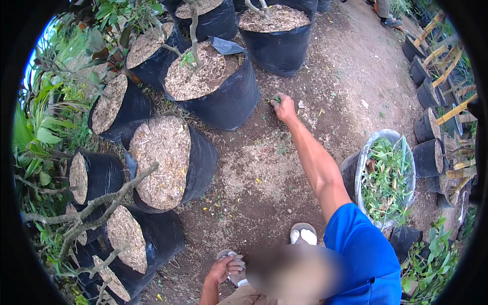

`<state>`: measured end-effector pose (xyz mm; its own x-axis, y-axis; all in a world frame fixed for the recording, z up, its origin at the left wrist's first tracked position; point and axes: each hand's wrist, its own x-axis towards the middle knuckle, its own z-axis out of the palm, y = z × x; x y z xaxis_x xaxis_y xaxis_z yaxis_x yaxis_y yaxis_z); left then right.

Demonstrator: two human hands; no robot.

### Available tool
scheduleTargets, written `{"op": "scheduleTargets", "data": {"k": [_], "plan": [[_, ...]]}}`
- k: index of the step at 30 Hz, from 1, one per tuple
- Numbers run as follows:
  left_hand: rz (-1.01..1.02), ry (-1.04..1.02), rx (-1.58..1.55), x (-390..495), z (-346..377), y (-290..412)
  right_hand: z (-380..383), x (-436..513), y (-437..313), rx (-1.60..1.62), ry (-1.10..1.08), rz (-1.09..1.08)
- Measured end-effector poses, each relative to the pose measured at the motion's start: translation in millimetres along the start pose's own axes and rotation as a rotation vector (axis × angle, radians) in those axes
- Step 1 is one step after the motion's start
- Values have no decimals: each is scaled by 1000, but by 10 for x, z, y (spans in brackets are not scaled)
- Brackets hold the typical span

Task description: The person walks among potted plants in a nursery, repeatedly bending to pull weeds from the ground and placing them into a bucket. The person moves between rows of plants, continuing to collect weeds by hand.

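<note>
My right hand (284, 106) reaches out low over the bare soil, its fingers closed on a small bit of green weed (277, 99). Just left of it stands a black plastic grow bag (225, 103) with a thin-trunked plant in mulch. My left hand (225, 267) is down by my left sandal, its fingers curled; whether it holds anything cannot be told. To the right of my right arm stands a bucket (347, 167) heaped with pulled green weeds (385, 179).
Several mulch-filled black grow bags (202, 164) line the left side, with bare branches (110, 202) jutting out low. Rows of black pots (429, 158) with cut stems stand at right. A person's foot (390, 22) shows at top right.
</note>
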<state>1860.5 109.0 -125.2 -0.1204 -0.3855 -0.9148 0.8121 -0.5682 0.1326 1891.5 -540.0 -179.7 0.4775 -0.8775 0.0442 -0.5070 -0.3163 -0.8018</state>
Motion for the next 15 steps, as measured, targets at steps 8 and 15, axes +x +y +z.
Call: {"op": "scheduleTargets", "data": {"k": [8,15], "plan": [[2,-35,43,30,-72,-15,-42,-621,52,-383,-131,-175],[-28,-141,18,92,-157,23,350,-1167,-317,-335,-231,-126]]}}
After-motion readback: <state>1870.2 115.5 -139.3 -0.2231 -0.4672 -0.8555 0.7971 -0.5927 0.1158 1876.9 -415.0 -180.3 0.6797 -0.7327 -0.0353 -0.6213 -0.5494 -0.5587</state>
